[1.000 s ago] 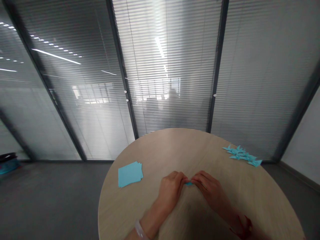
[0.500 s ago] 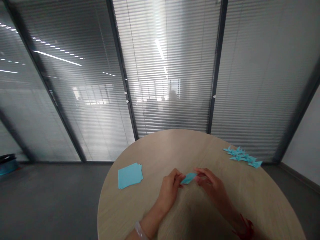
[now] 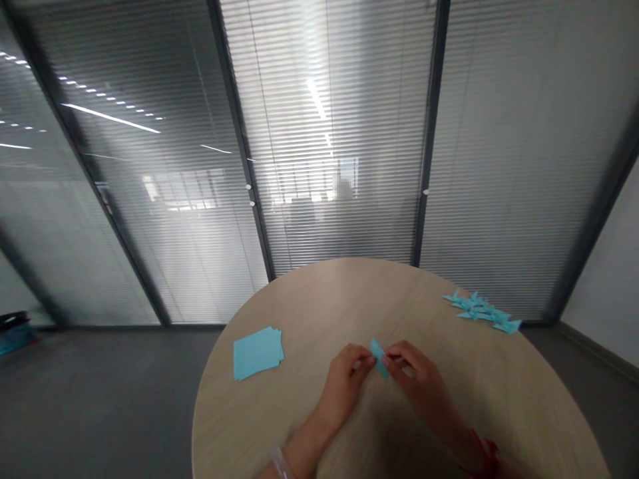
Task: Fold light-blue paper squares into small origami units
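Note:
A small folded piece of light blue paper (image 3: 379, 354) is pinched between both my hands just above the round wooden table (image 3: 309, 313). My left hand (image 3: 345, 382) grips its left side with closed fingertips. My right hand (image 3: 414, 379) holds its right side, fingers curled. The paper stands tilted, one point upward. A stack of flat blue paper squares (image 3: 258, 352) lies on the table to the left of my hands. Several folded blue paper figures (image 3: 480, 311) lie in a cluster at the table's far right edge.
Glass partition walls with closed blinds (image 3: 329, 133) and dark frames stand behind the table. Grey carpet floor (image 3: 100, 399) lies to the left. A dark bin with something teal in it (image 3: 14, 327) sits at the far left edge.
The blue paper has turned from lying nearly flat between my fingertips to standing tilted upward. Both hands stay close together over the table.

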Demonstrator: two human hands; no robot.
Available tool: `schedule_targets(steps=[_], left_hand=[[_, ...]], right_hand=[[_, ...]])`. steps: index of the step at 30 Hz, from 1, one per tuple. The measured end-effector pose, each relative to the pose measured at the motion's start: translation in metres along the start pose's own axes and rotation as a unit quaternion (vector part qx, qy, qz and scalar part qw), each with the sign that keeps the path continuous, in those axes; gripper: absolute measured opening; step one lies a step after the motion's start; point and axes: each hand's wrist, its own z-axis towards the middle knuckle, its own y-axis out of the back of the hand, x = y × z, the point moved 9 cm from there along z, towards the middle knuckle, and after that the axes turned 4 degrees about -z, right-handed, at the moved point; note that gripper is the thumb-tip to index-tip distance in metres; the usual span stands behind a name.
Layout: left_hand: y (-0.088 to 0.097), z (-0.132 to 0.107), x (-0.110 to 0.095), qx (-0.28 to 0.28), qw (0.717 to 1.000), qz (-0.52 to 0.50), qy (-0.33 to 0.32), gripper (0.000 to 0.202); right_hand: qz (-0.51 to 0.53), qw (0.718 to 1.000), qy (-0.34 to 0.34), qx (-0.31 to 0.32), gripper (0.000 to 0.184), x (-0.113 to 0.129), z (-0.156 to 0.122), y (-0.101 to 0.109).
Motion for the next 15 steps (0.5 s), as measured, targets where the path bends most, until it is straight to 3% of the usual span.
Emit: schedule_targets(steps=[2, 4, 8, 11, 15], left_hand=[[0.002, 0.001, 0.004, -0.013, 1.0, 0.007, 0.0, 0.018], [-0.001, 0.001, 0.012, -0.001, 0.998, -0.054, 0.033, 0.018], [-0.025, -0.004, 0.008, 0.103, 0.951, -0.278, 0.091, 0.033], [-0.026, -0.007, 0.004, 0.085, 0.913, -0.381, 0.118, 0.036], [-0.019, -0.006, 0.013, 0.038, 0.899, -0.413, 0.141, 0.04]], right_hand=[[-0.052, 0.998, 0.046, -0.012, 0.021, 0.007, -0.002, 0.001], [-0.108, 0.99, 0.092, -0.029, 0.023, 0.015, -0.005, 0.003], [-0.211, 0.962, 0.168, -0.042, 0.033, 0.025, -0.011, 0.002], [-0.256, 0.949, 0.185, -0.013, 0.033, 0.027, -0.013, -0.004], [-0.222, 0.957, 0.186, 0.004, 0.032, 0.031, -0.012, -0.007]])
